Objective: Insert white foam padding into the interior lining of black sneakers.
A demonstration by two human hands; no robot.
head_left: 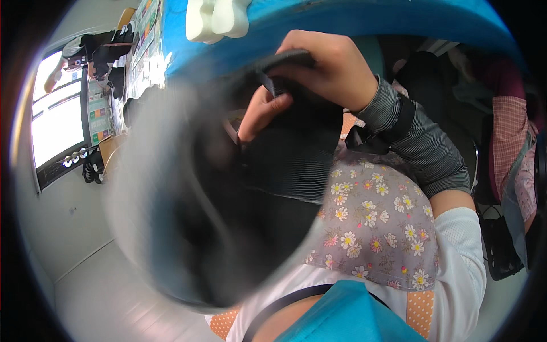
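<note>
A large rounded, hollow thing shaped like a cap (211,251) fills the middle. Its inside is black, and its pale grey outer side is smeared by motion. My right hand (327,65) is closed on its dark upper rim, fingers bent over the edge. Framed by the dark hollow is my left hand (262,114), its thumb against a narrow black strip (269,84) near that rim. The rest of the left hand is hidden. Part of its striped dark sleeve (296,179) shows below.
A blue-covered table (364,17) lies ahead, with white foam-like shapes (216,20) on it. At the right sits another person in a checked sleeve (509,131). A bright window (60,114) and hanging dark items (108,54) are at the left.
</note>
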